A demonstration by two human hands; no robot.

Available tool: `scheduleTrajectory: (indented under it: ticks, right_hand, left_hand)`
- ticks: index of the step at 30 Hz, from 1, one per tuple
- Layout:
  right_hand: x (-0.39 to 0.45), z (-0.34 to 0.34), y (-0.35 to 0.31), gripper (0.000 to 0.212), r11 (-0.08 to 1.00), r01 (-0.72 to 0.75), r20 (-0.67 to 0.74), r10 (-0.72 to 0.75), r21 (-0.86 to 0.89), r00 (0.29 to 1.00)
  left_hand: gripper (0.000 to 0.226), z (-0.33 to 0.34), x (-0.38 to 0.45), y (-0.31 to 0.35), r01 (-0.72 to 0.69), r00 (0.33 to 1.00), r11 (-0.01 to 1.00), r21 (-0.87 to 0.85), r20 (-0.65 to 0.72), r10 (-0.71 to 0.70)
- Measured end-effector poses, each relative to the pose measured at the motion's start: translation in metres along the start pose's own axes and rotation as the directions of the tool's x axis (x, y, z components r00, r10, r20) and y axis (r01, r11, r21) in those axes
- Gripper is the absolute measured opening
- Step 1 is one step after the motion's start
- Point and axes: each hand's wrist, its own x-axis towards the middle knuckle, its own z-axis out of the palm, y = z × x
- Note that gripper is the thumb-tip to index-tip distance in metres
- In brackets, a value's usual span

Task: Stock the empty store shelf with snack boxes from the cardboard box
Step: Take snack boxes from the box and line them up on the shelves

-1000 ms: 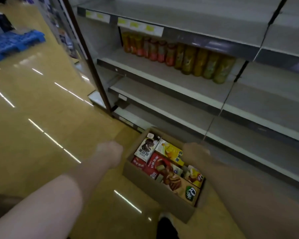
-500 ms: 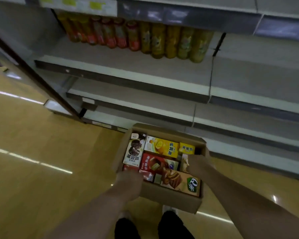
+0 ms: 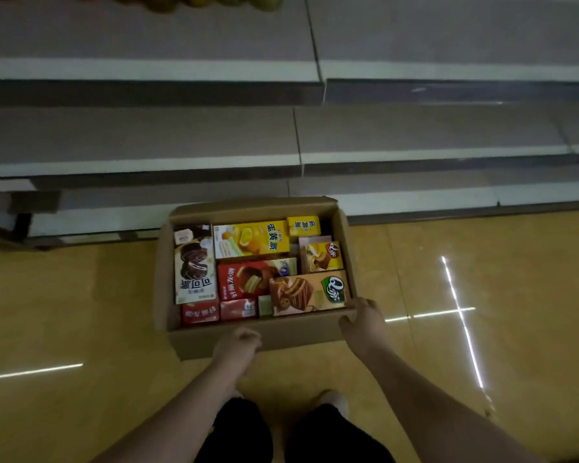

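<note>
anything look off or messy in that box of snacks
Nothing spilled or damaged. The cardboard box sits square on the floor before the shelves. Its snack boxes lie jumbled: the brown Q box overlaps the red box, and the white chocolate-pie box lies crosswise to them.

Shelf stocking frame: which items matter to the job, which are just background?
Job:
cardboard box on the floor
snack boxes inside, e.g. yellow snack box
empty shelf
left hand, curled by the box's near wall
right hand at its near right corner

Background:
bottles on the upper shelf
tan floor
</note>
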Motion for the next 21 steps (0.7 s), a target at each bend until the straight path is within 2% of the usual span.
scheduleTrajectory:
  ticks: [4,7,10,12,13,15,16,17,19,21]
  right_hand:
    - [0.039,0.043,0.024,0.034,0.93,-0.136,0.002,0.144,0.343,0.99]
    - [0.07,0.073,0.039,0.033,0.911,-0.126,0.014,0.131,0.393,0.991]
    - [0.098,0.099,0.054,0.033,0.9,-0.064,-0.052,0.096,0.431,0.994]
    - [0.115,0.115,0.064,0.032,0.897,-0.019,-0.108,0.075,0.442,0.991]
    - [0.122,0.121,0.071,0.033,0.897,0.003,-0.136,0.064,0.442,0.989]
    - [0.143,0.132,0.08,0.034,0.904,0.051,-0.195,0.035,0.424,0.98]
    - [0.152,0.134,0.083,0.035,0.912,0.081,-0.212,0.007,0.402,0.977]
    - [0.162,0.137,0.087,0.035,0.917,0.125,-0.226,-0.039,0.38,0.973]
    - [0.18,0.139,0.093,0.035,0.925,0.225,-0.248,-0.151,0.307,0.957]
    - [0.194,0.136,0.094,0.034,0.927,0.298,-0.252,-0.24,0.229,0.938]
  left_hand:
    - [0.011,0.023,0.044,-0.002,0.041,0.999,0.962,-0.271,0.04,-0.031]
    - [0.015,0.035,0.075,0.001,-0.01,1.0,0.926,-0.378,0.019,0.019]
    - [0.017,0.05,0.109,0.001,-0.102,0.994,0.93,-0.354,0.001,0.109]
    - [0.017,0.058,0.132,-0.003,-0.217,0.975,0.957,-0.194,-0.005,0.221]
    - [0.02,0.059,0.143,-0.006,-0.32,0.947,0.947,0.026,-0.013,0.32]
    - [0.033,0.064,0.175,-0.008,-0.465,0.862,0.76,0.454,0.035,0.506]
    - [0.042,0.065,0.189,-0.007,-0.488,0.823,0.655,0.577,0.052,0.566]
    - [0.048,0.069,0.203,-0.005,-0.499,0.786,0.582,0.643,0.053,0.615]
    - [0.056,0.075,0.226,0.001,-0.504,0.734,0.513,0.695,0.032,0.678]
    - [0.063,0.078,0.244,0.008,-0.481,0.759,0.536,0.694,0.022,0.651]
